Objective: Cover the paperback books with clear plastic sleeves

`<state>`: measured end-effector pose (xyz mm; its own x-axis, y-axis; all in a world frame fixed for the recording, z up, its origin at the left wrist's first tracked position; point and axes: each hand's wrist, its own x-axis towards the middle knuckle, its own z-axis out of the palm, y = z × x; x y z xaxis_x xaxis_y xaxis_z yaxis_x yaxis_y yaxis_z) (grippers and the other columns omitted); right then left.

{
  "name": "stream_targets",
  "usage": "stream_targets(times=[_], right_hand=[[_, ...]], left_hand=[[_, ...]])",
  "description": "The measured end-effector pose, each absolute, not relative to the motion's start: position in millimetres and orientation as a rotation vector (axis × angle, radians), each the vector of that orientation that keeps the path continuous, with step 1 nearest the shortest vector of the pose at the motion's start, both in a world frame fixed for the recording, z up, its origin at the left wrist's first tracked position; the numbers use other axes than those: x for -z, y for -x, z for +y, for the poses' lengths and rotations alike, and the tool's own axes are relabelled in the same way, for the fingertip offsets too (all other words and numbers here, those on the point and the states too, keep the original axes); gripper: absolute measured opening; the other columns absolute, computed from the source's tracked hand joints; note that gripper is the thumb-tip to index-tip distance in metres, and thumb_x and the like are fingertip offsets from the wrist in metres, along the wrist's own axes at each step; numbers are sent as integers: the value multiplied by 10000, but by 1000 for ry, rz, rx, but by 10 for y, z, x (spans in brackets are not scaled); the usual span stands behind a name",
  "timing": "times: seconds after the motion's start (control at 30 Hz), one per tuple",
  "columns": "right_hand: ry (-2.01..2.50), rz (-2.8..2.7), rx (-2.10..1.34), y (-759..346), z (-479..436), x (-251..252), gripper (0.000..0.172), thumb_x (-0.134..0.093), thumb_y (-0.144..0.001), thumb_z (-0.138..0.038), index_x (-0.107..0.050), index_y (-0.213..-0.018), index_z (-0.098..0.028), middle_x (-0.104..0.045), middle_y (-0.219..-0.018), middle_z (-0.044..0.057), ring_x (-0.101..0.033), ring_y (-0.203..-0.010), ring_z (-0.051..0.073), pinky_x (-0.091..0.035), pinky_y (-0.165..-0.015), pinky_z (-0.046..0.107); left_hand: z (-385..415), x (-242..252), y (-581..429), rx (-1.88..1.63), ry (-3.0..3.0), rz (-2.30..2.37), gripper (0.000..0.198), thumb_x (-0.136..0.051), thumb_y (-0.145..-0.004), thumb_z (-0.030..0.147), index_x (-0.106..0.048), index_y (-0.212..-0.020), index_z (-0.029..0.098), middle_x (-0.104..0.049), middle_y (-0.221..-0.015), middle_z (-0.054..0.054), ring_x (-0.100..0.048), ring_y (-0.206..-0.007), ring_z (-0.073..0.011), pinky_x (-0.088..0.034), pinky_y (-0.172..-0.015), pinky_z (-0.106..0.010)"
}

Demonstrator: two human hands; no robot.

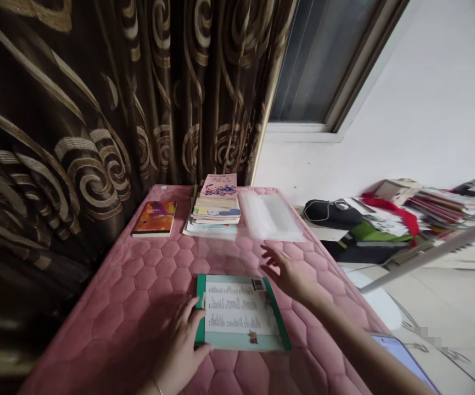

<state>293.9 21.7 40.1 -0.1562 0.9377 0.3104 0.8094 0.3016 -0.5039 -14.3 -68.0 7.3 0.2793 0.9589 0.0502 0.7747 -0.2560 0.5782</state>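
- Green book (240, 312): lies flat, back cover up, on the pink quilted table (146, 285).
- Left hand (182, 343): fingers spread, resting on the book's left edge.
- Right hand (289, 271): open, empty, hovering past the book's upper right corner.
- Book stack (216, 208), plastic sleeves (272, 216) and orange book (155, 218): at the far end.

Far left corner: you see an orange-covered book (155, 217) lying flat on the pink quilted table (130, 296), apart from the rest.
Far edge, middle: your view takes in a stack of books (216, 207), pink cover on top, near the orange one.
Behind the table: a dark curtain (97, 109) with gold swirls hangs on your left, a window (323, 60) beside it.
Off the right edge: a black pouch (331, 214) and a heap of papers (435, 211) crowd a lower surface.
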Motion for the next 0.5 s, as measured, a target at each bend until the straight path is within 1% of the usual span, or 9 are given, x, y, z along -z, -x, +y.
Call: stream_targets(times=[0.03,0.07,0.13,0.17,0.23,0.33,0.43,0.5], right_hand=[[1517,-2042,-341,-2939,35,-370,448,-485,-886,-353,-457,-1313,-220,-652,-1108,96,-652,-916,207,-541,-793,369],[1503,-2092,-385,-2934,-147,-348,421,-484,-889,-361,-487,-1290,-234,-630,-1183,99,-631,-1012,220,-527,-857,390],[1485,-2221,-476,-2908,-489,-323,413,-513,-879,-399,-540,-1262,-247,-583,-1283,103,-576,-1140,249,-498,-936,416],[1464,-2271,-487,-2885,-634,-314,446,-542,-861,-425,-546,-1270,-248,-560,-1317,107,-541,-1191,265,-489,-958,424],[1405,-2371,-488,-2828,-849,-288,482,-586,-833,-442,-548,-1284,-277,-527,-1363,83,-476,-1262,278,-492,-970,427],[1314,-2431,-402,-2750,-973,-235,456,-597,-837,-403,-561,-1276,-287,-529,-1363,60,-421,-1304,273,-488,-992,430],[1306,-2419,-351,-2730,-954,-210,380,-581,-858,-354,-601,-1229,-271,-552,-1339,57,-443,-1288,252,-498,-993,406],[1315,-2438,-343,-2740,-924,-226,361,-589,-855,-344,-616,-1207,-267,-563,-1327,56,-465,-1271,244,-505,-987,394]], left_hand=[[-657,-105,160,-511,-2106,1537,484,-625,-655,124,-591,-1115,268,-436,-1426,-43,-401,-1314,-278,-339,-1085,-493],[-637,-129,174,-471,-2096,1522,492,-622,-661,125,-588,-1131,269,-428,-1435,-43,-411,-1309,-278,-343,-1085,-487],[-612,-157,189,-411,-2086,1497,489,-610,-688,143,-583,-1159,269,-404,-1456,-47,-439,-1291,-280,-360,-1077,-478],[-606,-164,192,-389,-2092,1488,482,-602,-703,156,-580,-1172,268,-397,-1462,-52,-443,-1288,-282,-361,-1076,-476],[-600,-168,195,-359,-2127,1476,474,-588,-726,176,-578,-1192,261,-393,-1465,-62,-417,-1309,-286,-346,-1088,-478],[-591,-169,207,-326,-2184,1453,471,-578,-739,187,-580,-1207,239,-396,-1464,-84,-360,-1346,-288,-317,-1106,-485],[-572,-184,227,-325,-2206,1421,476,-579,-744,191,-578,-1218,231,-416,-1450,-95,-372,-1339,-287,-320,-1104,-489],[-557,-205,238,-342,-2215,1402,483,-589,-741,197,-578,-1223,236,-427,-1443,-96,-390,-1327,-291,-332,-1096,-490]])
